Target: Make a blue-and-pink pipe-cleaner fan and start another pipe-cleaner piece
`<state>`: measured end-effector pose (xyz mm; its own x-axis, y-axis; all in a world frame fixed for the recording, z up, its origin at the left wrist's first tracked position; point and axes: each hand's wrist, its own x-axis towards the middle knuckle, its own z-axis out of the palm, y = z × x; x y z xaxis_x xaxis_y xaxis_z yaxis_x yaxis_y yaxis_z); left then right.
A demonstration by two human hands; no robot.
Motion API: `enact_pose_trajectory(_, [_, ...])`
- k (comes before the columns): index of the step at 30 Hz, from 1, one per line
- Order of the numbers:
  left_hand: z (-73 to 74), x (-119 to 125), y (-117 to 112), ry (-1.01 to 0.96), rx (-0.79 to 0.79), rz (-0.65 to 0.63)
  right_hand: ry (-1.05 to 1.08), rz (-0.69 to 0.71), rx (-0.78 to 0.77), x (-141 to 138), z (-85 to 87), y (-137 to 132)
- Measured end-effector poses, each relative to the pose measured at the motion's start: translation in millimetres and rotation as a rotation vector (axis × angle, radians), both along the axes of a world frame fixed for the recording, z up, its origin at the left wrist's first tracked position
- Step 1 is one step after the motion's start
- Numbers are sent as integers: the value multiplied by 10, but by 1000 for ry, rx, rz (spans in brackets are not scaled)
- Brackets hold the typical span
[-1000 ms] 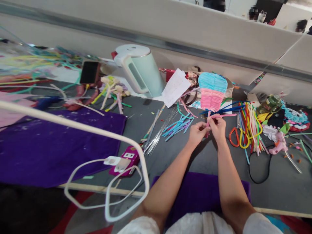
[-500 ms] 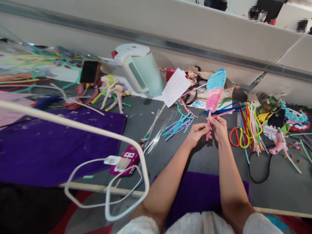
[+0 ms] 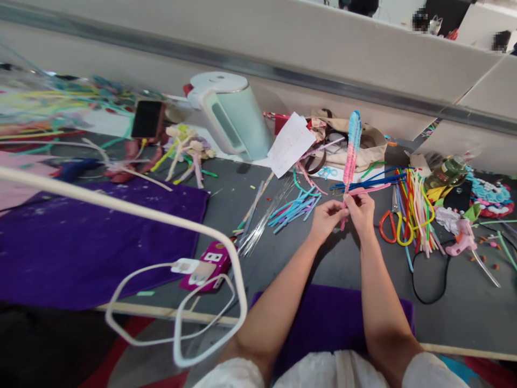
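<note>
A long, flat piece made of fuzzy pipe cleaners (image 3: 353, 145), blue above and pink below, stands upright with its narrow edge toward me. Its pink stem is pinched low down by my left hand (image 3: 326, 220), fingers closed. Just above and to the right, my right hand (image 3: 362, 214) is also closed, thumb and fingers on the stem. A loose pink pipe cleaner (image 3: 375, 188) sticks out rightward from the right hand's fingertips. Exactly how it meets the stem is hidden by the fingers.
Cut blue and purple pipe cleaners (image 3: 297, 207) and thin wires (image 3: 262, 226) lie left of my hands. Red-and-yellow scissors (image 3: 398, 229) and a pipe cleaner bundle (image 3: 418, 210) are rightward. A kettle (image 3: 246, 118), power strip (image 3: 214, 261) and looped white cord (image 3: 238, 280) stand leftward.
The blue-and-pink piece has turned about its stem, from its broad face showing to its narrow edge. Both hands keep their grip in nearly the same place.
</note>
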<state>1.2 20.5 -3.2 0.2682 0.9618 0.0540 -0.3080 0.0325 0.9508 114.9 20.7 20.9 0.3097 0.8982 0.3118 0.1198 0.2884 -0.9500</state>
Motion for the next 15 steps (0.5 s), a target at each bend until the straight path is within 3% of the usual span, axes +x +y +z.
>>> enact_pose_trajectory(10, [56,-71,0,-24,-21,-42,270,129,-106,-14,-4,-2])
enact_pose_trajectory(15, [21,-90,5,-77,-103,-140,399,219,-199,-17,39,-25])
